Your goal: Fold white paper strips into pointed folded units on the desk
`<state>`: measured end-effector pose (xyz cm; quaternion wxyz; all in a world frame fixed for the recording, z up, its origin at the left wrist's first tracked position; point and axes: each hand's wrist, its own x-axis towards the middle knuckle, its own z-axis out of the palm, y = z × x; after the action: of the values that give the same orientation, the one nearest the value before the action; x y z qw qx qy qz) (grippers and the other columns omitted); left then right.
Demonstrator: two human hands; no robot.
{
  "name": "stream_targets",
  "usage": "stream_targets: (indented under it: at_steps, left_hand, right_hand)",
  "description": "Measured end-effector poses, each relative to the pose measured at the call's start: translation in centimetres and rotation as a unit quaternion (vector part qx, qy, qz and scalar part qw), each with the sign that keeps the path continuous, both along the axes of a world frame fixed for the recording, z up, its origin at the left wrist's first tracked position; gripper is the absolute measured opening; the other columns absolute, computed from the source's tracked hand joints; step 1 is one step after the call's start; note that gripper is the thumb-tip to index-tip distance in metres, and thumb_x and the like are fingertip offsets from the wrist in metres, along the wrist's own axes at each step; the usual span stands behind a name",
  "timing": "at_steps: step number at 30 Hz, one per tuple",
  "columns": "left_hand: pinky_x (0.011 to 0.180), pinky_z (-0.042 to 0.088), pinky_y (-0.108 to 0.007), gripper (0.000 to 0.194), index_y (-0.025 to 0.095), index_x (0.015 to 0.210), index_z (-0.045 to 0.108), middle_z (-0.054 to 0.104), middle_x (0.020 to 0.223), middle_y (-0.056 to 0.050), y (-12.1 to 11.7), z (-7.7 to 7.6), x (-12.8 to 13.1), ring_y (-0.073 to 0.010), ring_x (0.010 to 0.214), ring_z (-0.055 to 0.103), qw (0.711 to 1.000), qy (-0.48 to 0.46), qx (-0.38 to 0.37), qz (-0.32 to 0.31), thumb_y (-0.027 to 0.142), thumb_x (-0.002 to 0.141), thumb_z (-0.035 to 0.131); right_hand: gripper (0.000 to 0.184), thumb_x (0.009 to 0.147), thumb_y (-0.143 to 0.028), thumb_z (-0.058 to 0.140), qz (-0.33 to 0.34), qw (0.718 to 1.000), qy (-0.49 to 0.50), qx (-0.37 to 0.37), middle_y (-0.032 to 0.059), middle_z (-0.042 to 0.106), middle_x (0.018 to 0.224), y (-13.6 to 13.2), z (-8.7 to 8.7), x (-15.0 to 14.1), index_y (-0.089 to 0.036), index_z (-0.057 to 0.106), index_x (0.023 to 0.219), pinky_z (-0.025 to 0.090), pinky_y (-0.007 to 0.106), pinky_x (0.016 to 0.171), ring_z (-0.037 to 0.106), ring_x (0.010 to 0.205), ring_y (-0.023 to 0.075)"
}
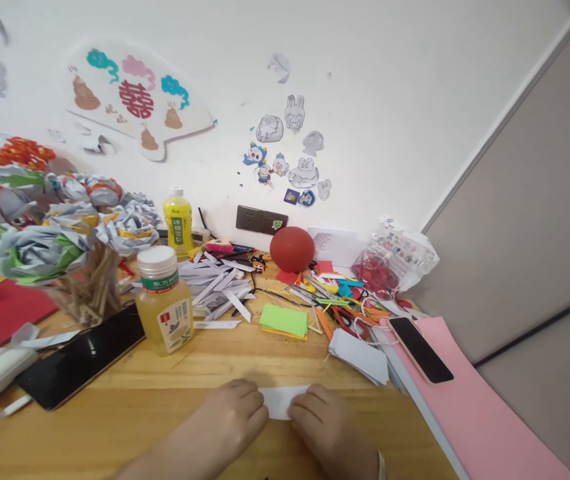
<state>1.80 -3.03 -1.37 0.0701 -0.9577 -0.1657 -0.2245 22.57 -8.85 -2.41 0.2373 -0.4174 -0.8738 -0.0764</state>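
A small piece of white paper [279,403] lies at the front of the wooden table, between my two hands. My left hand [237,415] is closed on the paper's left end, fingers curled with the knuckles up. At the right end, my right hand [322,420] grips it the same way, its fingertips pressed on the paper. Both thumbs are mostly hidden. Beyond the hands lies a stack of green paper slips [283,320]. A pile of white paper pieces [359,357] rests to the right of it.
A bottle of yellow drink [165,313] stands left, beside a black tablet-like device [85,357] and paper flowers [39,257]. Behind are white paper strips [209,287], a red balloon [292,249] and scissors [355,323]. A phone [421,350] lies on pink paper [485,407] at right.
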Motion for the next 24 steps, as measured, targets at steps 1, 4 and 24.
stream_targets:
  at_steps: [1, 4, 24]
  left_hand:
    - [0.06, 0.041, -0.027, 0.026, 0.018, 0.065, 0.049, 0.058, 0.066, 0.001, 0.1, 0.3, -0.1, -0.0156, 0.061, 0.053, 1.0, 0.008, -0.005, 0.008, 0.012, 0.09, 0.046]
    - [0.063, 0.042, -0.03, 0.02, 0.018, 0.07, 0.054, 0.06, 0.071, -0.001, -0.8, 0.7, 0.1, -0.0174, 0.064, 0.053, 0.999, 0.023, -0.006, 0.021, 0.013, 0.088, 0.048]
    - [0.092, 0.042, -0.048, 0.04, 0.012, 0.12, 0.057, 0.058, 0.123, -0.017, -4.4, -3.5, 2.5, -0.0342, 0.115, 0.05, 0.992, 0.077, -0.03, 0.099, 0.035, 0.089, 0.045]
  right_hand:
    - [0.031, 0.096, -0.016, 0.033, -0.011, 1.0, 0.009, -0.023, 0.0033, 0.062, 0.071, -0.1, 0.3, 0.3, -0.018, 0.059, 0.08, 0.038, 0.027, 0.058, 0.051, 0.065, 0.0161]
    - [0.027, 0.095, -0.02, 0.038, -0.03, 0.995, 0.039, -0.083, 0.0027, 0.062, 0.072, 0.0, 1.1, 0.7, -0.018, 0.06, 0.08, 0.04, 0.027, 0.061, 0.052, 0.068, 0.0162]
    - [0.02, 0.084, -0.007, 0.051, -0.128, 0.955, 0.116, -0.24, 0.0059, 0.058, 0.096, 1.7, 1.5, 0.0, -0.018, 0.063, 0.096, 0.043, 0.032, 0.082, 0.052, 0.092, 0.0196]
